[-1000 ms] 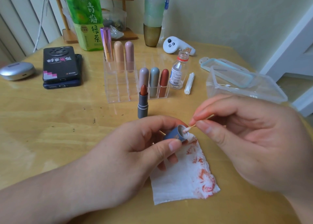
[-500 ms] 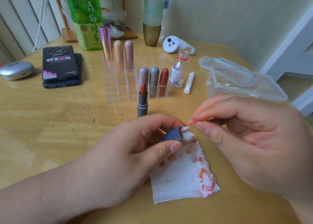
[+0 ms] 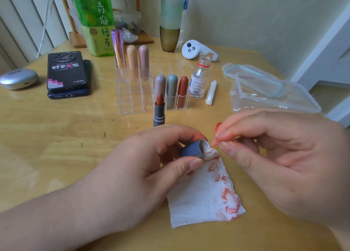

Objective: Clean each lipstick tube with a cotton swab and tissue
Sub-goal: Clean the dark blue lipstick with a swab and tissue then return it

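**Head view:** the left hand [image 3: 144, 171] is holding a blue-grey lipstick cap [image 3: 192, 149] while the right hand [image 3: 274, 156] is working a cotton swab [image 3: 209, 151] at its mouth.

The left grip is curling thumb and fingers round the cap, with the open end facing three o'clock. The right grip is pinching the swab's wooden stick, and the white tip is touching the cap's rim. Cap and swab are hanging over the top corner of a red-smeared tissue [image 3: 198, 195], which is lying on the worktop [image 3: 56, 137] at five o'clock from the cap. At twelve o'clock from the cap, the uncapped lipstick [image 3: 159, 110] is standing upright just in front of a clear organizer [image 3: 132, 101] holding six capped tubes [image 3: 172, 87]. A small open bottle [image 3: 198, 78] and a bundle of swabs [image 3: 211, 92] are sitting at three o'clock from the organizer.
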The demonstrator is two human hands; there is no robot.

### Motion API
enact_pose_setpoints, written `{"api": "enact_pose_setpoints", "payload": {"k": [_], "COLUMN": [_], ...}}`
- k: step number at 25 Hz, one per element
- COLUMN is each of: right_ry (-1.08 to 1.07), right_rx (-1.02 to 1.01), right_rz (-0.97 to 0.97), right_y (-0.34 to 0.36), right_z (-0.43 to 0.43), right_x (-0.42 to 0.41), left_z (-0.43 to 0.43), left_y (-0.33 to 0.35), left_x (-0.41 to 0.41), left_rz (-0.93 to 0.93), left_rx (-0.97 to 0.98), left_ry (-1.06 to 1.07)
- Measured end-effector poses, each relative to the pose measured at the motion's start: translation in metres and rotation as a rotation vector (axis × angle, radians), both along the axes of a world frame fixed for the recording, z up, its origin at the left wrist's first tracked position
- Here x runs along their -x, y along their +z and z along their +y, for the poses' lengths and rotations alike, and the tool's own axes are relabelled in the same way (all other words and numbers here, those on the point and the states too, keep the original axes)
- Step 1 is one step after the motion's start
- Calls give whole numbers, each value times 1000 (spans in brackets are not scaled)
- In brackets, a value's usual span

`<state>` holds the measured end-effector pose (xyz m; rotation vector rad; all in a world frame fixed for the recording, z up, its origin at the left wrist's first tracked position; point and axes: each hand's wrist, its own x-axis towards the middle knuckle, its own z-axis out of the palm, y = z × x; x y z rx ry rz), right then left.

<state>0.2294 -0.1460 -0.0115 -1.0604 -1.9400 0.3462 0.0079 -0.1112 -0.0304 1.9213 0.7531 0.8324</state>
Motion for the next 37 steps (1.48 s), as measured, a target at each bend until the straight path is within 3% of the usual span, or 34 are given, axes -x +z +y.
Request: {"api": "enact_pose_setpoints", "payload": {"k": [5, 11, 19, 27, 37], "right_ry": [-44, -43, 56, -31, -14], "right_rx": [-51, -63, -18, -84, -87], "right_rz": [-118, -115, -77, -35, -167], "right_y": [4, 2, 4, 2, 13], "right_z": [2, 0, -4, -3, -8], "right_x": [2, 3, 2, 8, 19], "left_z": [2, 0, -3, -3, -4], "left_y": [0, 7, 8, 13, 10], "left_x": [1, 4, 3, 2, -2], "left_rz": [36, 87, -21, -84, -42], "left_rx": [57, 42, 126, 249, 225], "left_ry": [37, 44, 56, -16, 62]}}
